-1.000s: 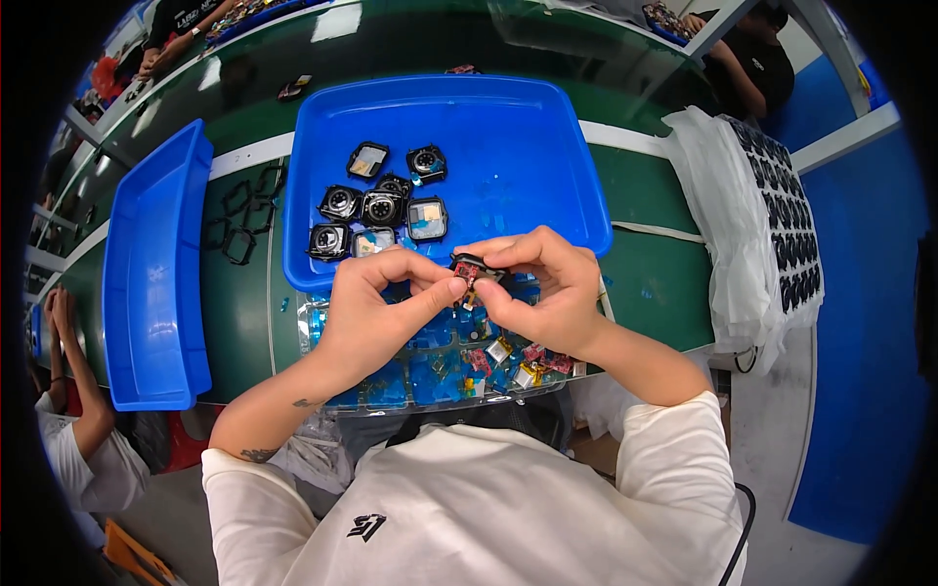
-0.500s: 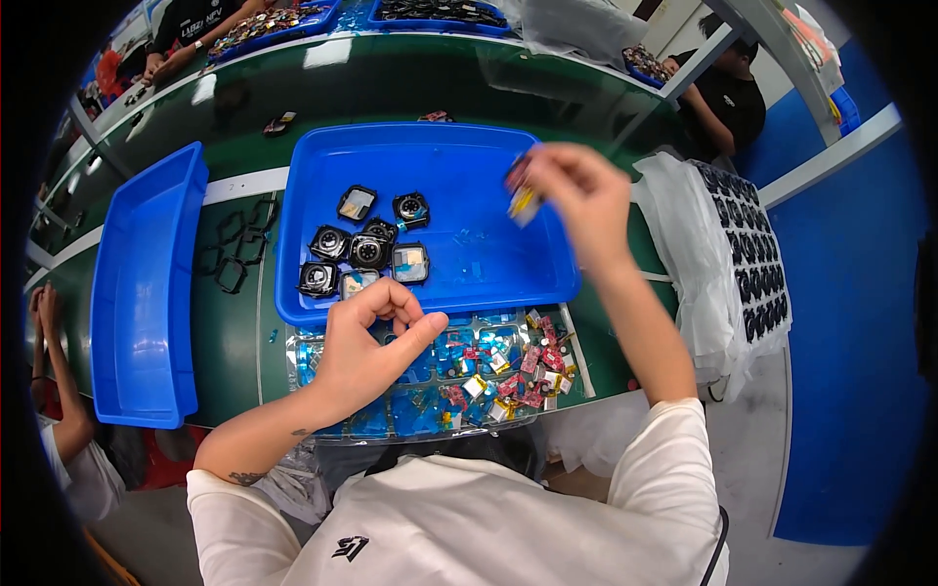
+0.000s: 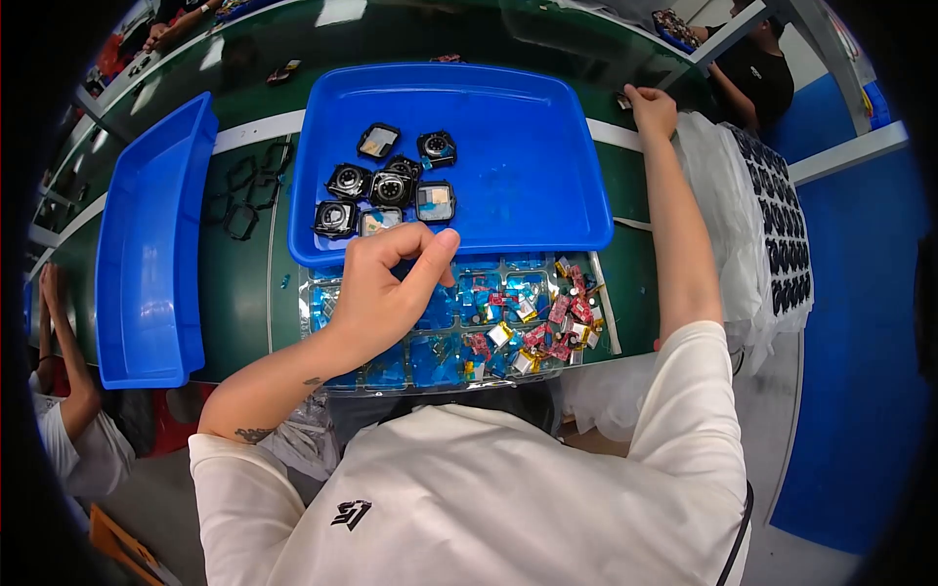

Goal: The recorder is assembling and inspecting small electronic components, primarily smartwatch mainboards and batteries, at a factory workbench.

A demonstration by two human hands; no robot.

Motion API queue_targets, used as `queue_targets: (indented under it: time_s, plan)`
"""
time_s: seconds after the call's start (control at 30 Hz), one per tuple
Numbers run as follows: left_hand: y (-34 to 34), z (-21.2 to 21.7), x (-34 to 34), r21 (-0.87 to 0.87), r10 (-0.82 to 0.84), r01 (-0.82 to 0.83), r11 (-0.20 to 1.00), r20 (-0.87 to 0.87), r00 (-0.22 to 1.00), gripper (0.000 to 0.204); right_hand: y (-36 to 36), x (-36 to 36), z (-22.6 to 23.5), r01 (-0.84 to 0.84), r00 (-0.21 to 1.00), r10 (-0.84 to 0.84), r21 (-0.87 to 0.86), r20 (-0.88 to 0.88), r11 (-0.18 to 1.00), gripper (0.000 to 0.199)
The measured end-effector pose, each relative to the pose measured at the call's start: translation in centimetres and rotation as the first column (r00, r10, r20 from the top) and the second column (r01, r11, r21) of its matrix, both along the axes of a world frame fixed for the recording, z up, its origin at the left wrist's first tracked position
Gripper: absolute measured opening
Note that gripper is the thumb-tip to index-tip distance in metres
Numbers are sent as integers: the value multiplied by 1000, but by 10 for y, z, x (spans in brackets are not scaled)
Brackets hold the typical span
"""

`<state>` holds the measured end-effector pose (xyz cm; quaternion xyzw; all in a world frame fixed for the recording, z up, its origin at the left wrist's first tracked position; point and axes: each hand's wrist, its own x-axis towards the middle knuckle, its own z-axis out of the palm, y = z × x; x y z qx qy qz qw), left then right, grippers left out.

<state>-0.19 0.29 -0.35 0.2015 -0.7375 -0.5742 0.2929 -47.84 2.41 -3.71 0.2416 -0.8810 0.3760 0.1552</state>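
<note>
Blue plastic tray (image 3: 528, 146) sits on the green bench, a cluster of small black square modules (image 3: 386, 190) in its near left corner. Just in front, the left hand (image 3: 386, 288) hovers with fingers loosely curled, empty, above a clear tray of small red and gold parts (image 3: 508, 327). Far off, the right hand (image 3: 650, 105) is clenched beyond the tray's far right corner; whether it holds anything, I cannot tell.

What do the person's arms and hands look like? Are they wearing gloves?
No gloves. Both the left hand and the right hand are bare, and so are the forearms. A white short-sleeved T-shirt with a small dark logo covers the upper arms. The left forearm has small dark tattoos near the elbow.
</note>
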Motion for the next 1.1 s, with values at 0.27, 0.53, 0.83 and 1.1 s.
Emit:
queue_targets:
  time_s: [0.27,0.53,0.83,1.1]
  plan:
    - [-1,-5,9,-6,-1,1,1000,-75,997,44,86,241,92,-950,284,954,165,94,267,15]
    - [3,0,3,-72,11,-14,997,-42,999,29,119,291,55,-846,260,966,485,15,220,18]
    - [5,-1,0,-307,-56,32,951,-69,996,9,121,298,55,-821,300,952,494,-56,287,11]
    - [3,2,0,-398,-35,9,917,-60,998,5,119,302,54,-848,372,927,393,-41,357,16]
